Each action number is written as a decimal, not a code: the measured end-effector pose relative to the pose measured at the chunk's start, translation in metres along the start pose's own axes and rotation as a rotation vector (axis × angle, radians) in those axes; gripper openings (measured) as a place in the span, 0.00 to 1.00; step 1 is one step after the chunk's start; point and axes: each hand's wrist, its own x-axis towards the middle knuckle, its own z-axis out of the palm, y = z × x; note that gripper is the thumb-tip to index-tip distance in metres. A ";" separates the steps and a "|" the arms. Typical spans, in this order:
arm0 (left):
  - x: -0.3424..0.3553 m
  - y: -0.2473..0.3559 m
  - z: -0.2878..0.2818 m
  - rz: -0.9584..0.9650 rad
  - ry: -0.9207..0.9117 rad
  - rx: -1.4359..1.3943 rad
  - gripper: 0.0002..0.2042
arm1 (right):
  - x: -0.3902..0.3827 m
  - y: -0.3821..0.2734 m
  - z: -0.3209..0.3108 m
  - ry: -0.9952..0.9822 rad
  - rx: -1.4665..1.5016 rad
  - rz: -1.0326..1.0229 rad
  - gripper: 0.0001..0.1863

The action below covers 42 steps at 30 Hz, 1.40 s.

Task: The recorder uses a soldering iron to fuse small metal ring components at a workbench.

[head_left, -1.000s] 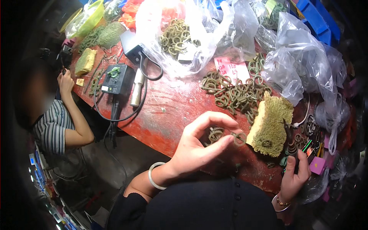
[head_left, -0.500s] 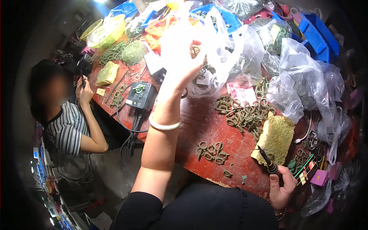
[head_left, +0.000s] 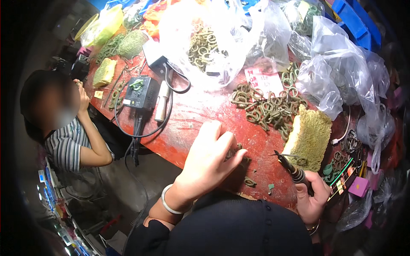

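Note:
My left hand, with a pale bangle at the wrist, is low over the small heap of olive-green rings near the table's front edge. Its fingers curl downward and hide most of that heap; whatever they grip is not visible. In my right hand is a soldering iron with a dark handle, its thin tip pointing up and left. That tip is just left of a yellow-green sponge block, on which one small ring rests. One loose ring lies between my hands.
Behind lies a larger heap of rings beside a handwritten paper. Clear plastic bags and blue bins crowd the back. A black power box with looping cables stands at left, near a seated person.
My left hand has come down from the bright plastic bag at the back to the small ring heap. My right hand keeps the soldering iron beside the sponge. The view has shifted slightly.

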 end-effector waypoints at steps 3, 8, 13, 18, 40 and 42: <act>0.000 0.002 0.010 0.028 0.015 0.008 0.11 | 0.000 0.002 0.001 -0.011 -0.002 -0.014 0.16; 0.013 0.017 0.014 0.121 0.067 -0.034 0.11 | -0.005 0.004 -0.004 0.030 0.037 0.020 0.15; 0.017 0.035 0.019 0.122 -0.005 -0.611 0.11 | 0.007 -0.007 0.002 0.090 0.295 0.232 0.11; 0.016 0.040 0.030 0.232 0.078 -0.614 0.12 | 0.021 -0.015 0.006 -0.074 0.375 0.207 0.10; 0.013 0.033 0.039 0.361 0.057 -0.598 0.34 | 0.022 -0.014 0.017 -0.018 0.395 0.230 0.06; 0.014 0.035 0.042 0.293 0.161 -0.715 0.29 | 0.021 -0.014 0.017 -0.008 0.397 0.212 0.06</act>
